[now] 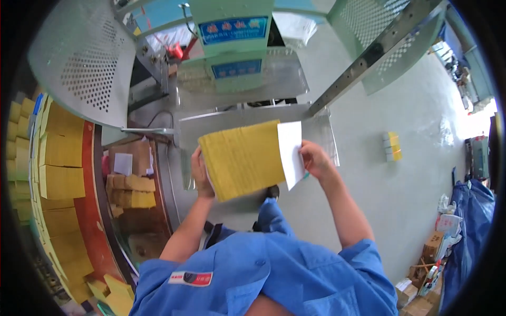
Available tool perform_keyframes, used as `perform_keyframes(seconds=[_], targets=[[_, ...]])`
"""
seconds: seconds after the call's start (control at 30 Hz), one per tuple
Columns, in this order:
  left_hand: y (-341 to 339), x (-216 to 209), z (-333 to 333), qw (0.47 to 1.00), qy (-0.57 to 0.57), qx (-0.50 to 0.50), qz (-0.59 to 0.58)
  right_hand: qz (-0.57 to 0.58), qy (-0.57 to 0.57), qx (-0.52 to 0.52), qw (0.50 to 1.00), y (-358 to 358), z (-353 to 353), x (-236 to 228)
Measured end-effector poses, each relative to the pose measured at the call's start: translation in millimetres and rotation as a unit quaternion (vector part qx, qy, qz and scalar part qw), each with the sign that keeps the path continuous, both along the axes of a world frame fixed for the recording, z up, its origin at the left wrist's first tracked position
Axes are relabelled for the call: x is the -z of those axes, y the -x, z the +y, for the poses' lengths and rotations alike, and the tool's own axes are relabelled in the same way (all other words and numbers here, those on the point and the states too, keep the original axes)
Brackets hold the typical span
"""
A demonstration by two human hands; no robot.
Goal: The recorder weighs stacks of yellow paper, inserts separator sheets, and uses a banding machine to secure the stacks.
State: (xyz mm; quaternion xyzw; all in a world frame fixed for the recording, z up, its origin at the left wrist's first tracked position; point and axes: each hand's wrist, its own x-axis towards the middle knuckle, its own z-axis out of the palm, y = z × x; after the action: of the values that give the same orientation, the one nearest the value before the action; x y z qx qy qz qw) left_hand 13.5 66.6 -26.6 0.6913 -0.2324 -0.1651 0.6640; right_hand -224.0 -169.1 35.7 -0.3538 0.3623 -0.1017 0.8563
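Note:
Between my hands is a thick stack of yellow paper (pixel 242 160), held out over the clear plastic guard of a machine. My left hand (pixel 200 174) grips the left end of the stack, its fingers partly hidden behind it. At the right end a white sheet (pixel 291 152) lies against the yellow stack, its lower corner jutting out below. My right hand (pixel 315 159) pinches the white sheet's right edge, fingers bent round it. Whether those fingers also press on the stack is hidden.
A pale green machine (pixel 232 37) with transparent guards (pixel 242 79) stands ahead. Perforated metal panels (pixel 89 68) flank it. Piled yellow paper stacks (pixel 62 181) line a red-edged table on the left. One small bundle (pixel 391 146) rests on the floor at right, near boxes and blue sheeting (pixel 469 231).

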Motion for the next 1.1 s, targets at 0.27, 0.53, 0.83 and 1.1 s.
perform_keyframes(seconds=[0.27,0.53,0.83,1.1], targets=[[4.4,16.7,-44.1,0.893,0.151,0.019,0.423,-0.043,-0.214,-0.049,0.975,6.0,-73.7,70.6],[-13.3,28.6,-14.9,0.974,-0.011,0.054,0.218,0.108,-0.023,-0.100,0.989,-10.6,-55.1,80.2],[-14.3,18.4,9.3,0.931,0.020,0.100,0.349,0.228,0.371,0.039,0.899,-19.6,-12.4,73.2],[-6.8,-1.0,7.6,0.943,-0.003,0.109,0.315,0.250,0.335,-0.002,0.908,-25.1,-16.3,54.5]])
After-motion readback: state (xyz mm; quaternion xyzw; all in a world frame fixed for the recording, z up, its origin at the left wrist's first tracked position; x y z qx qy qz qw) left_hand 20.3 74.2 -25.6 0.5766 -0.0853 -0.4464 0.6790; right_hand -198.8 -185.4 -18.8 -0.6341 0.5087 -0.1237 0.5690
